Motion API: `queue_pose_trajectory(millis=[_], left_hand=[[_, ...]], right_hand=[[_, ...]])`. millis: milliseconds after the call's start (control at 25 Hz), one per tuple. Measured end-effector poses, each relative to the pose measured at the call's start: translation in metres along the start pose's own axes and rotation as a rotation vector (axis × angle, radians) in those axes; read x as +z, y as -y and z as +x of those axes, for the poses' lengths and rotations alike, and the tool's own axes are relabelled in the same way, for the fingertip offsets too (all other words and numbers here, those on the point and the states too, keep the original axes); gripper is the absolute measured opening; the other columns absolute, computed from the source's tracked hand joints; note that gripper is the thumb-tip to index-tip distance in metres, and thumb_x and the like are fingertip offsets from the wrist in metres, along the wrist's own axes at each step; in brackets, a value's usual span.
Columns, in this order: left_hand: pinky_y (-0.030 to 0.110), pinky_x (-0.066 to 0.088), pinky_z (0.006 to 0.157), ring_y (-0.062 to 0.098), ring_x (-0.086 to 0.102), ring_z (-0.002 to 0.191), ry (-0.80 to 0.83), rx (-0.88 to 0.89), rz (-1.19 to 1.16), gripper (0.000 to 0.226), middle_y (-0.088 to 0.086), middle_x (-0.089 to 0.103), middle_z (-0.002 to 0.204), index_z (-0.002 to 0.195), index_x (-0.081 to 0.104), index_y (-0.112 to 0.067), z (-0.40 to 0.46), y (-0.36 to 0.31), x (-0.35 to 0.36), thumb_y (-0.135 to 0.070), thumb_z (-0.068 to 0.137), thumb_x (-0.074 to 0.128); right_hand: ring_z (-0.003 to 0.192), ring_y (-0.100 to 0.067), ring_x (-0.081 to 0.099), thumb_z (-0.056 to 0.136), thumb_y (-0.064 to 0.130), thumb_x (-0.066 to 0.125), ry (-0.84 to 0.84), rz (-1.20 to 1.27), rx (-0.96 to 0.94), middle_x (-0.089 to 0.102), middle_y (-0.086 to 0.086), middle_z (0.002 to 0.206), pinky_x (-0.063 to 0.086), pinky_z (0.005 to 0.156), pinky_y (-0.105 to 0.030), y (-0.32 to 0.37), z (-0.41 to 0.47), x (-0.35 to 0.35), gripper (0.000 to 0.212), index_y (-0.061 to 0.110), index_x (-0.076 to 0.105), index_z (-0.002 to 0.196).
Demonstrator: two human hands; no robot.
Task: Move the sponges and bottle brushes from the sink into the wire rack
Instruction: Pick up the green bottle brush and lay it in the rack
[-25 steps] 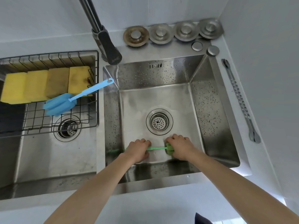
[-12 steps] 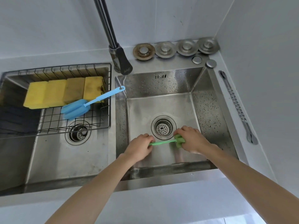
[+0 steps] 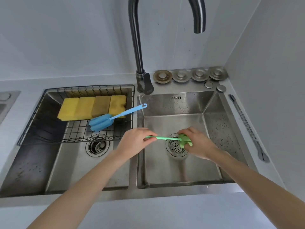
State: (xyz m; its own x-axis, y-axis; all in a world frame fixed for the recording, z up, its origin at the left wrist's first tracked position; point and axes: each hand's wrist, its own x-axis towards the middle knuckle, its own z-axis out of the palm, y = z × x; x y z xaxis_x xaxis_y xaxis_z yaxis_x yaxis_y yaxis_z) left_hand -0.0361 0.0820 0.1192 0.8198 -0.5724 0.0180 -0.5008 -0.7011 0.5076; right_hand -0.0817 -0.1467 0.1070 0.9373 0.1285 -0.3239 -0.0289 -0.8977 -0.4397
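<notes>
A green bottle brush [image 3: 166, 138] is held level above the right sink basin [image 3: 175, 171], over its drain. My left hand [image 3: 134, 142] grips the handle end, and my right hand [image 3: 197, 142] is closed around the green sponge head. The black wire rack [image 3: 49, 131] sits over the left basin. Several yellow sponges [image 3: 92, 107] lie side by side at its back. A blue bottle brush [image 3: 105, 122] rests in the rack, its handle sticking out over the right rim.
A tall dark faucet [image 3: 140, 63] rises between the basins and arcs overhead. Several metal drain stoppers [image 3: 189, 76] line the back ledge. A long metal tool [image 3: 247, 128] lies on the counter to the right. Walls close in behind and on the right.
Both hands have lifted the green brush from the right basin floor and carried it up and leftward. The view has tilted up, showing more of the faucet.
</notes>
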Motion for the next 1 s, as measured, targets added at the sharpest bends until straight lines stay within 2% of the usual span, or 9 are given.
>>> queue_pose_trajectory(millis=[80, 280, 400, 480, 600, 680, 760, 880, 1000], left_hand=[[0.036, 0.056, 0.073, 0.014, 0.065, 0.084, -0.031, 0.03, 0.004, 0.023, 0.0, 0.073, 0.094, 0.101, 0.069, -0.019, -0.003, 0.003, -0.021, -0.029, 0.083, 0.06], [0.037, 0.057, 0.078, 0.015, 0.066, 0.089, -0.14, 0.078, 0.016, 0.023, 0.002, 0.073, 0.097, 0.101, 0.07, -0.015, -0.015, 0.014, -0.064, -0.024, 0.081, 0.063], [0.035, 0.057, 0.078, 0.014, 0.065, 0.091, -0.165, 0.093, 0.052, 0.024, 0.002, 0.073, 0.099, 0.103, 0.069, -0.017, -0.02, 0.02, -0.079, -0.025, 0.082, 0.062], [0.031, 0.056, 0.072, 0.014, 0.065, 0.088, -0.184, 0.091, 0.07, 0.023, 0.001, 0.073, 0.099, 0.102, 0.069, -0.018, -0.024, 0.026, -0.088, -0.026, 0.082, 0.061], [0.023, 0.05, 0.063, 0.013, 0.064, 0.085, -0.2, 0.11, 0.101, 0.024, 0.0, 0.072, 0.099, 0.103, 0.068, -0.019, -0.03, 0.038, -0.1, -0.028, 0.082, 0.061], [0.021, 0.047, 0.064, 0.013, 0.062, 0.089, -0.228, 0.109, 0.098, 0.028, 0.0, 0.071, 0.101, 0.107, 0.066, -0.019, -0.034, 0.047, -0.108, -0.028, 0.082, 0.061], [0.022, 0.048, 0.069, 0.012, 0.059, 0.094, -0.304, 0.056, 0.044, 0.037, -0.002, 0.067, 0.107, 0.116, 0.059, -0.021, -0.038, 0.058, -0.116, -0.032, 0.081, 0.062], [0.022, 0.049, 0.073, 0.002, 0.053, 0.097, -0.407, -0.097, -0.12, 0.065, -0.014, 0.05, 0.119, 0.134, 0.035, -0.024, -0.044, 0.075, -0.123, -0.037, 0.077, 0.064], [0.027, 0.047, 0.084, 0.0, 0.047, 0.107, -0.365, -0.197, -0.213, 0.082, -0.008, 0.041, 0.134, 0.14, 0.019, -0.023, -0.05, 0.093, -0.122, -0.041, 0.074, 0.066]], right_hand=[[0.117, -0.026, 0.05, 0.081, 0.014, 0.055, -0.057, 0.008, -0.042, 0.049, -0.005, 0.127, 0.036, 0.106, -0.037, 0.015, 0.004, -0.004, 0.048, 0.023, 0.047, 0.127], [0.12, -0.022, 0.042, 0.081, 0.014, 0.055, -0.197, -0.003, -0.164, 0.047, -0.003, 0.127, 0.019, 0.111, -0.035, 0.064, 0.015, -0.011, 0.047, 0.019, 0.049, 0.127], [0.116, -0.023, 0.046, 0.085, 0.017, 0.056, -0.266, -0.047, -0.263, 0.054, -0.004, 0.122, 0.024, 0.108, -0.035, 0.096, 0.024, -0.014, 0.037, 0.018, 0.055, 0.122], [0.114, -0.024, 0.048, 0.087, 0.019, 0.057, -0.29, -0.064, -0.305, 0.058, -0.005, 0.116, 0.03, 0.102, -0.035, 0.118, 0.03, -0.013, 0.031, 0.018, 0.059, 0.118], [0.108, -0.026, 0.051, 0.088, 0.019, 0.058, -0.348, -0.054, -0.316, 0.062, -0.007, 0.109, 0.039, 0.091, -0.037, 0.142, 0.038, -0.014, 0.025, 0.014, 0.063, 0.112], [0.104, -0.027, 0.053, 0.087, 0.017, 0.059, -0.373, -0.041, -0.309, 0.063, -0.01, 0.106, 0.043, 0.086, -0.039, 0.152, 0.042, -0.015, 0.025, 0.013, 0.065, 0.112], [0.096, -0.028, 0.056, 0.087, 0.016, 0.059, -0.385, -0.012, -0.302, 0.063, -0.011, 0.1, 0.045, 0.079, -0.038, 0.162, 0.047, -0.015, 0.024, 0.013, 0.066, 0.11], [0.084, -0.024, 0.059, 0.086, 0.017, 0.06, -0.411, 0.063, -0.268, 0.063, -0.008, 0.094, 0.046, 0.066, -0.032, 0.176, 0.053, -0.016, 0.02, 0.014, 0.066, 0.105], [0.082, -0.02, 0.06, 0.085, 0.015, 0.062, -0.41, 0.22, -0.213, 0.066, -0.006, 0.091, 0.052, 0.073, -0.03, 0.194, 0.063, -0.014, 0.016, 0.012, 0.067, 0.1]])
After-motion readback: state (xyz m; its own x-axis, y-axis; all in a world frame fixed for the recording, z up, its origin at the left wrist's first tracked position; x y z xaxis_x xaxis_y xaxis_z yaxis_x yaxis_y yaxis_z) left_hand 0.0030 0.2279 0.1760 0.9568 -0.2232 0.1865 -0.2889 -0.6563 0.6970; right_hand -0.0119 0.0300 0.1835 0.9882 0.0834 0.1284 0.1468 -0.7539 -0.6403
